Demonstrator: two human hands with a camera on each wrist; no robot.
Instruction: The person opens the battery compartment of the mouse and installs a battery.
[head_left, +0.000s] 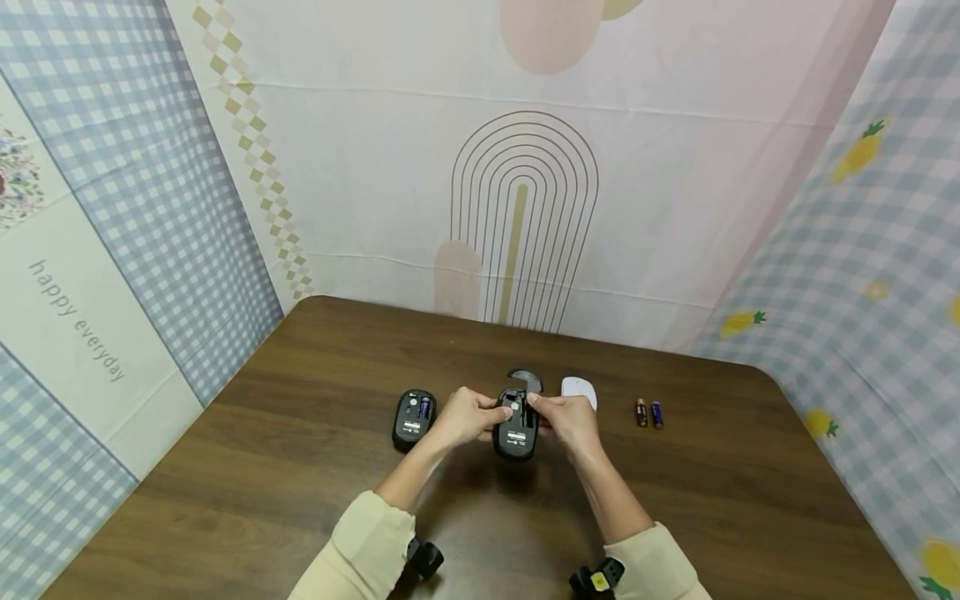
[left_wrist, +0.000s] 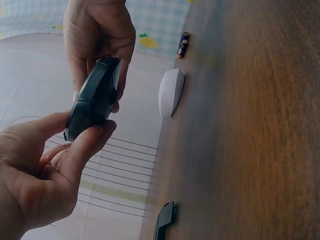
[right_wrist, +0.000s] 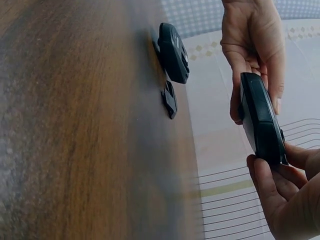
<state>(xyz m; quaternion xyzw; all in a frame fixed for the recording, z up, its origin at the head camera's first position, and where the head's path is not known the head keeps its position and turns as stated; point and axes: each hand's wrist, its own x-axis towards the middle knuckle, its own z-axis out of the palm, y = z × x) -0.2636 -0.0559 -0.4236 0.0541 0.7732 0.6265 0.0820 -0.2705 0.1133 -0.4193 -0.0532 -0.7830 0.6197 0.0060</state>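
1. The left hand [head_left: 465,417] pinches the left side of a black mouse [head_left: 516,432], its thumb on the upturned underside.
2. The right hand [head_left: 572,421] grips the same mouse from the right, its thumb at the far end of the open battery slot.
3. The held mouse is raised above the desk [head_left: 315,475], between the two hands.
4. A second black mouse [head_left: 412,423] lies underside up, just left of the left hand, with a blue battery [head_left: 424,407] in its compartment.
5. A dark curved cover [head_left: 529,380] lies just beyond the held mouse.
6. A white mouse [head_left: 577,387] sits behind the right hand, partly hidden.
7. Farther right, an orange-and-black battery [head_left: 641,413] lies beside a blue-and-black battery [head_left: 657,415].
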